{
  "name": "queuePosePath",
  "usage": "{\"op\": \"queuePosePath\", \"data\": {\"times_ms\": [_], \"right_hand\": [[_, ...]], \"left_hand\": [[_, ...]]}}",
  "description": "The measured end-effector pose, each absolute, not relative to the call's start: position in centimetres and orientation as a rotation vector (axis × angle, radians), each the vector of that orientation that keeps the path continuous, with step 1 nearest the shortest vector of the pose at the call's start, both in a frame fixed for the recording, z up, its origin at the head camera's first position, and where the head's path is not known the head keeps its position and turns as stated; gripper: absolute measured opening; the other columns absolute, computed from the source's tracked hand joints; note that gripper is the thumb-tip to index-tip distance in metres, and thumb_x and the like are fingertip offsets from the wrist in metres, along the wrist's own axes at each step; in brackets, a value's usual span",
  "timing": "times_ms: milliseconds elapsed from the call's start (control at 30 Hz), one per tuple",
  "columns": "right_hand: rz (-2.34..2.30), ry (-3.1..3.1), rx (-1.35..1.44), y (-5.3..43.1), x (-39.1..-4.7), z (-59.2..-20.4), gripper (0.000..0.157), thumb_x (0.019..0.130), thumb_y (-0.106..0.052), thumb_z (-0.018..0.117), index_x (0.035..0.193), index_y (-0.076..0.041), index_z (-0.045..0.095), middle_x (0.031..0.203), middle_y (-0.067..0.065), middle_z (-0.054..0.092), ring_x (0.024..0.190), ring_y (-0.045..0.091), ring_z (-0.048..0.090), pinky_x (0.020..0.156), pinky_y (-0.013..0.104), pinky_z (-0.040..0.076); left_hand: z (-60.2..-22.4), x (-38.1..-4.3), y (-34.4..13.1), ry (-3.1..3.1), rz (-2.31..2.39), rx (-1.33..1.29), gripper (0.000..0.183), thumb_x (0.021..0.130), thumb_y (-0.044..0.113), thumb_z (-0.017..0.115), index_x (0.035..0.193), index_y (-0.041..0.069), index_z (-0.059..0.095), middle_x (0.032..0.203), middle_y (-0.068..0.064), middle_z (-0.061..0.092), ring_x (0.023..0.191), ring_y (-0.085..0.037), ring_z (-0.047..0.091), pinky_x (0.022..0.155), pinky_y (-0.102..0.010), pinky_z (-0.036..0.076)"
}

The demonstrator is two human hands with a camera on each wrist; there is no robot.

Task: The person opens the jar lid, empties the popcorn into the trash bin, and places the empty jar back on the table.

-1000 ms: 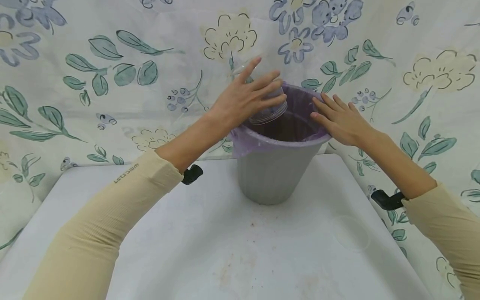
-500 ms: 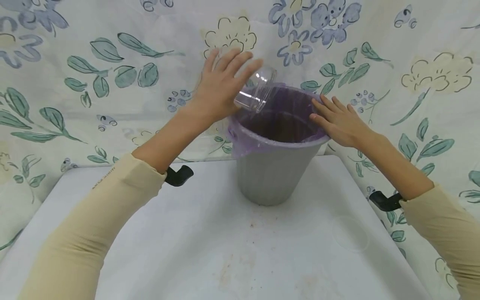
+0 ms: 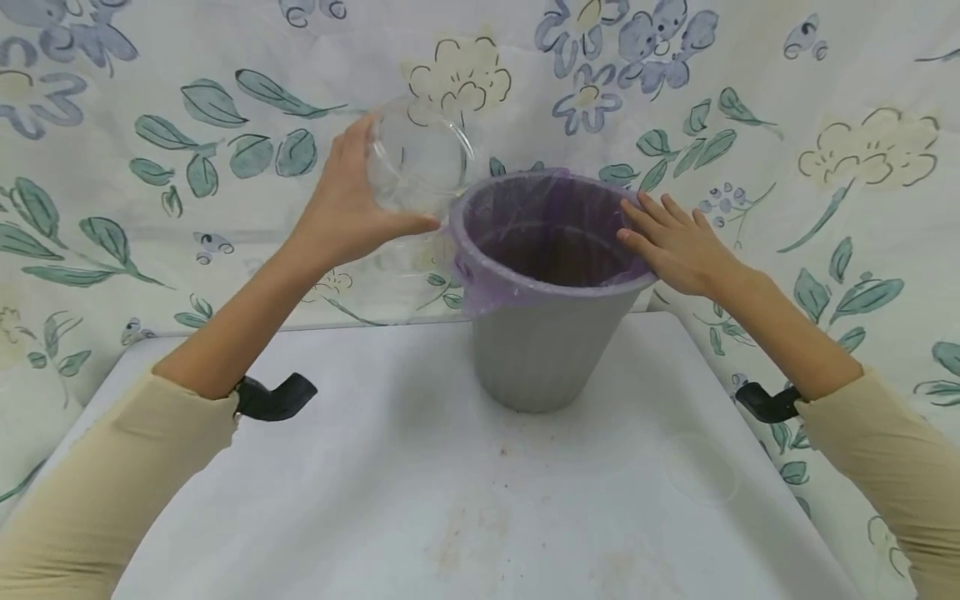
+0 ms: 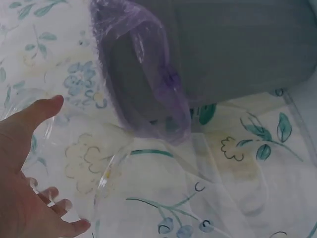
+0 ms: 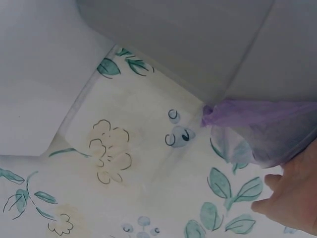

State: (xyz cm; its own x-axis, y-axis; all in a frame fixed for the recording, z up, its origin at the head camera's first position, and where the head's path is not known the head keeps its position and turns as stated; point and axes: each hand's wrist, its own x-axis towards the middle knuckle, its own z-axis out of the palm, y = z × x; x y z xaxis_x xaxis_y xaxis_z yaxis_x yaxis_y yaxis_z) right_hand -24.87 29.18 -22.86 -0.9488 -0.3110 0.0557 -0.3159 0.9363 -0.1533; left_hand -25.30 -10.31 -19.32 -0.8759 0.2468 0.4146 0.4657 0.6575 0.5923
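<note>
My left hand (image 3: pixel 341 200) grips a clear plastic jar (image 3: pixel 420 158), thumb below and fingers at its far left side. The jar is tilted, with its round mouth facing right, up beside the left rim of a grey bin (image 3: pixel 536 358). In the left wrist view, the left hand (image 4: pixel 22 168) shows spread thumb and fingers; the see-through jar is faint there. A purple bag (image 3: pixel 498 292) lines the bin and folds over its rim. My right hand (image 3: pixel 678 242) rests with straight fingers on the bin's right rim. Dark shadow hides the bin's bottom.
The bin stands at the back of a white table (image 3: pixel 337 500), against a floral curtain (image 3: pixel 247 208). A faint clear round lid (image 3: pixel 701 468) lies on the table's right. Small dark crumbs (image 3: pixel 504 452) and brownish smears (image 3: pixel 453 533) mark the table in front of the bin.
My left hand has lifted the jar from over the bin's mouth and moved it left, turning it from mouth-down to nearly sideways. The right hand stays on the rim.
</note>
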Motion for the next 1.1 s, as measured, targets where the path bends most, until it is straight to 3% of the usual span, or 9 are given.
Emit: {"op": "queuePosePath", "data": {"times_ms": [167,367,667,1067,1100], "right_hand": [[0.228,-3.062,0.496,29.2,-24.9,-22.9,0.08,0.102,-0.064,0.016,0.16,-0.011,0.009,0.165,0.015,-0.002,0.149,0.04,-0.007,0.112,0.065,-0.011],[0.245,-3.055,0.499,29.1,-24.8,-23.0,0.081,0.101,-0.065,0.017,0.16,-0.01,0.009,0.165,0.015,-0.002,0.149,0.041,-0.007,0.112,0.065,-0.012],[0.281,-3.045,0.501,29.0,-24.6,-23.2,0.081,0.101,-0.064,0.018,0.16,-0.01,0.009,0.165,0.016,-0.001,0.148,0.04,-0.007,0.112,0.065,-0.012],[0.304,-3.039,0.486,28.9,-24.6,-23.0,0.082,0.101,-0.065,0.019,0.16,-0.009,0.008,0.165,0.016,-0.002,0.149,0.039,-0.009,0.112,0.065,-0.012],[0.303,-3.039,0.485,28.9,-24.7,-23.0,0.082,0.101,-0.065,0.019,0.16,-0.009,0.008,0.165,0.016,-0.003,0.149,0.04,-0.009,0.111,0.065,-0.012]], "left_hand": [[-21.6,-23.3,-13.6,-2.57,-1.235,-0.53,0.119,0.073,0.025,0.09,0.16,0.017,0.009,0.159,-0.012,0.024,0.141,-0.034,0.03,0.109,-0.057,0.033],[-26.1,-21.3,-17.9,-2.662,-1.283,-0.482,0.119,0.077,0.022,0.087,0.16,0.017,0.002,0.162,-0.017,0.018,0.141,-0.048,0.025,0.104,-0.071,0.03],[-32.3,-17.7,-22.3,-2.808,-1.344,-0.409,0.119,0.08,0.025,0.086,0.16,0.017,-0.002,0.161,-0.021,0.018,0.138,-0.053,0.023,0.095,-0.078,0.03],[-40.4,-12.1,-26.2,-2.848,-1.548,-0.335,0.112,0.081,0.016,0.083,0.16,0.015,0.004,0.16,-0.021,0.023,0.139,-0.051,0.021,0.095,-0.079,0.025],[-41.0,-11.6,-26.4,-2.848,-1.56,-0.327,0.112,0.081,0.015,0.083,0.159,0.015,0.004,0.16,-0.021,0.023,0.144,-0.04,0.021,0.096,-0.079,0.024]]}}
